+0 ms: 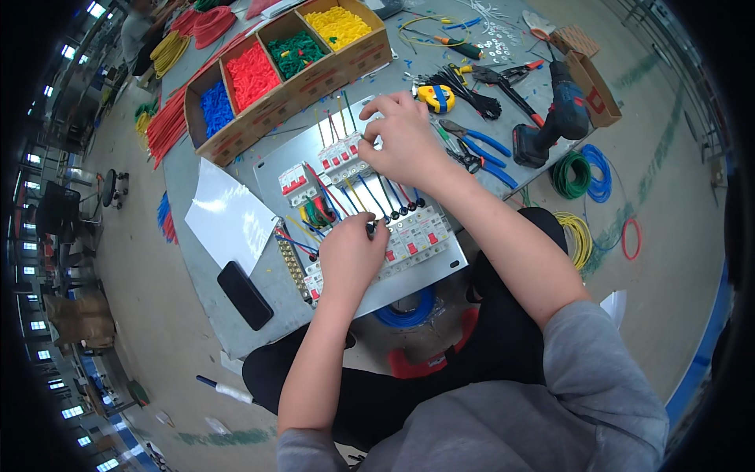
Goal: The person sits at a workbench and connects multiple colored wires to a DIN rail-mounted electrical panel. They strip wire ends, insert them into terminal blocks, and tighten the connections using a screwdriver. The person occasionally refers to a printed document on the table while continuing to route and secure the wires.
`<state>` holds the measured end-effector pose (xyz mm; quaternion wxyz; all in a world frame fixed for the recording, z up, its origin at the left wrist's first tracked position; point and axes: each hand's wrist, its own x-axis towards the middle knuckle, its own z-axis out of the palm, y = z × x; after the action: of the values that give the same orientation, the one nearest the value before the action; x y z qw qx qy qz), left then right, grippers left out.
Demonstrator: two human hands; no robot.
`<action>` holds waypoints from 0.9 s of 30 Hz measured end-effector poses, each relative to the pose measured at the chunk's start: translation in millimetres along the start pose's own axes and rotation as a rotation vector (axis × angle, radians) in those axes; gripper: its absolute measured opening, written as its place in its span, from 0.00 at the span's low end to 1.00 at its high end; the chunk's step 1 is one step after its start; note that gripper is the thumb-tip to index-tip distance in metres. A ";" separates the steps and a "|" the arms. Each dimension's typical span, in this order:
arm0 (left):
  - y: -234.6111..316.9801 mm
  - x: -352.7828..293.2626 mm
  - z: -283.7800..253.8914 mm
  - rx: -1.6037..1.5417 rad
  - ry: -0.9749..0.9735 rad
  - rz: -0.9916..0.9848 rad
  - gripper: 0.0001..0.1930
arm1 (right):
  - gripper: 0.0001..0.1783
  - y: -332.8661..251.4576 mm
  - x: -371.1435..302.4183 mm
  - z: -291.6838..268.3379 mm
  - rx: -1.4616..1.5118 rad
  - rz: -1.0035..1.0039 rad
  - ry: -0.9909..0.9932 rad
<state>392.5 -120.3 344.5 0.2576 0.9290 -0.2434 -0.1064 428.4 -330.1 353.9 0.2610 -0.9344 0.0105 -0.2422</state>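
Note:
A metal mounting plate [435, 271] lies tilted at the table's near edge, carrying rows of white circuit breakers with red switches. My left hand [350, 250] is closed in a pinch over the near breaker row [417, 240], with a small dark thing at its fingertips that I cannot make out. At the right end of the far breaker row [343, 160], my right hand [405, 140] has its thumb and fingers curled together; what they pinch is hidden. Blue, yellow, green and red wires [376, 191] run between the rows. A separate breaker [297, 185] sits at the left, beside a brass terminal strip [291, 259].
A cardboard box [295, 98] of coloured caps stands at the back. White paper [228, 216] and a black phone [245, 295] lie left. Blue-handled pliers [487, 145], a tape measure [436, 97], black cable ties [469, 94] and a cordless drill [554, 118] lie right. Wire coils [570, 175] hang beyond the edge.

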 end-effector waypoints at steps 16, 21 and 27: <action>22.2 28.6 12.3 0.266 0.016 -0.116 0.18 | 0.10 3.5 -10.0 -12.7 0.192 0.021 -0.022; 23.1 31.4 17.3 0.215 0.005 -0.137 0.15 | 0.11 3.7 -12.6 -12.1 0.227 0.054 -0.080; 14.8 30.3 22.7 0.101 0.034 -0.103 0.12 | 0.10 9.2 -15.8 -11.0 0.229 0.037 -0.067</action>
<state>405.3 -156.5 331.0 0.2087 0.9538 -0.1960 -0.0912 410.3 -341.0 350.5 0.3705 -0.9058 -0.0087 -0.2055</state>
